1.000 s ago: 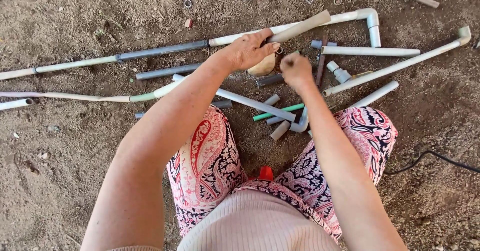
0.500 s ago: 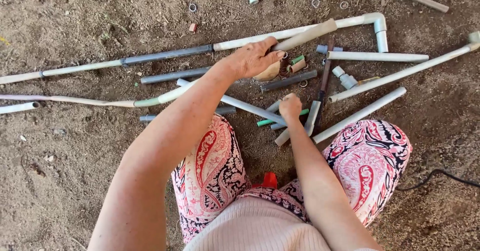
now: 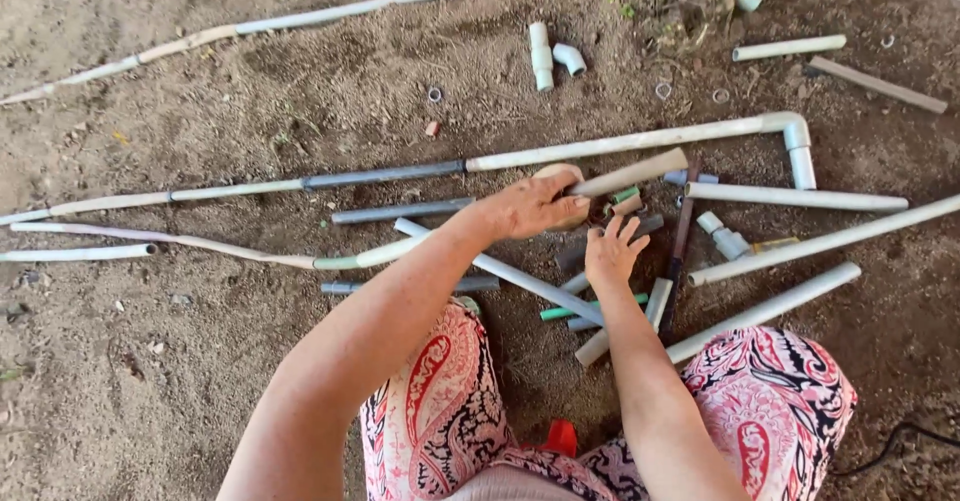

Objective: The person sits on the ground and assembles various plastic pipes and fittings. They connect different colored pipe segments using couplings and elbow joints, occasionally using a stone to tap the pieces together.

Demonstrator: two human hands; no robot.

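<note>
The short beige pipe [image 3: 630, 173] lies slanted on the dirt floor [image 3: 200, 381], its near end inside the grip of your left hand [image 3: 530, 206], its far end pointing up and away toward the long elbow pipe [image 3: 640, 141]. Your left fingers curl around that near end, pinching it together with a tan rounded piece that is mostly hidden under the palm, so I cannot tell how the two meet. Keep that hold firm and low so the pipe does not roll.

Just right of that grip, your right hand [image 3: 612, 253] hovers with fingers spread, holding nothing, its fingertips [image 3: 630, 229] just beside a cluster of small fittings [image 3: 625, 201], green and tan. Pick one piece cleanly with thumb and forefinger rather than raking the pile.

Below the right hand lie a green rod [image 3: 570, 311] and several grey offcuts [image 3: 655, 306], crossing one another; a long grey pipe [image 3: 500, 271] runs under your left forearm. Farther right, white pipes [image 3: 800, 198] lie nearly side by side. Lift straight up, so that the crossed pieces stay put.
</note>
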